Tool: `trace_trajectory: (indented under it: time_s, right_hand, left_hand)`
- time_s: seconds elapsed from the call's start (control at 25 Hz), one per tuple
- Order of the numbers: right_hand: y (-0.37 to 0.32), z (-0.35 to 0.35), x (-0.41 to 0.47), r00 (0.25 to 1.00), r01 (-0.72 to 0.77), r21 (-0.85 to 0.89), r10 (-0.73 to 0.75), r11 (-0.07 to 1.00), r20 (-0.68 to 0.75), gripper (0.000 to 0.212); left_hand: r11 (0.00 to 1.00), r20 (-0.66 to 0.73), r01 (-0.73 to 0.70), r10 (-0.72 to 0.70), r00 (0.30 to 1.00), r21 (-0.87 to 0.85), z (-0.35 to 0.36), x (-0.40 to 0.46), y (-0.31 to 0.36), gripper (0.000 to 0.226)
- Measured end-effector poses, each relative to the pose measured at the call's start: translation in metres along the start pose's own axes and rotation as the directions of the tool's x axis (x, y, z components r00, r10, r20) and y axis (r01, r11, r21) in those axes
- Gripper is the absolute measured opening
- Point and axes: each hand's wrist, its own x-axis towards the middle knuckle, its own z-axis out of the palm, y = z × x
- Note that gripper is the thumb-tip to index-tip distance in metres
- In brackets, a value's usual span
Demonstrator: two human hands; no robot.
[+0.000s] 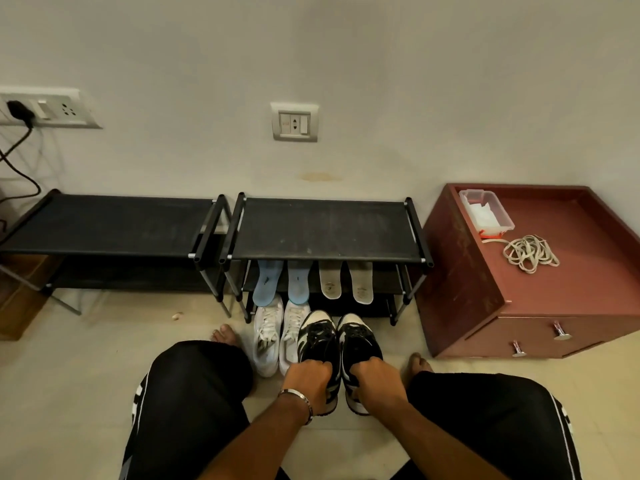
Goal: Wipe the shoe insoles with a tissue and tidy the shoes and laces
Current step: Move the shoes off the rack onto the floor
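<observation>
Four shoes, four insoles, two racks — perhaps one lace bundle

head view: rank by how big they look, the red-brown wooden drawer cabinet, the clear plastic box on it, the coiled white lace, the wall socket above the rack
1. Red-brown wooden drawer cabinet, by far the largest.
2. Coiled white lace, clear plastic box and white wall socket plate: all look alike in size, and their distances differ, so I won't rank them.
</observation>
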Motion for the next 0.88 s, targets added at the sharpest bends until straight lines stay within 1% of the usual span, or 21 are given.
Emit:
trace_trajectory:
  time_s: [0.24,0.52,0.72,0.88]
  right_hand:
    - [0.004,0.022,0.043,0.999,-0.017,0.011,0.017,1.000,0.038,0.022]
    - [0.019,0.051,0.097,0.999,-0.027,0.071,0.024,0.997,0.039,0.022]
    - [0.042,0.065,0.135,0.999,-0.043,0.088,0.040,0.995,0.033,0.024]
    - [0.052,0.073,0.167,0.996,-0.088,0.119,0.083,0.989,0.044,0.023]
  left_hand:
    - [0.999,0.068,0.043,-0.041,0.997,-0.030,0.023,0.039,-0.014,0.025]
    - [0.996,0.107,0.065,-0.058,0.993,-0.061,0.051,0.101,-0.030,0.024]
    - [0.995,0.105,0.079,-0.071,0.992,-0.069,0.063,0.148,-0.030,0.030]
    - [0.991,0.101,0.100,-0.091,0.991,-0.084,0.071,0.184,-0.036,0.031]
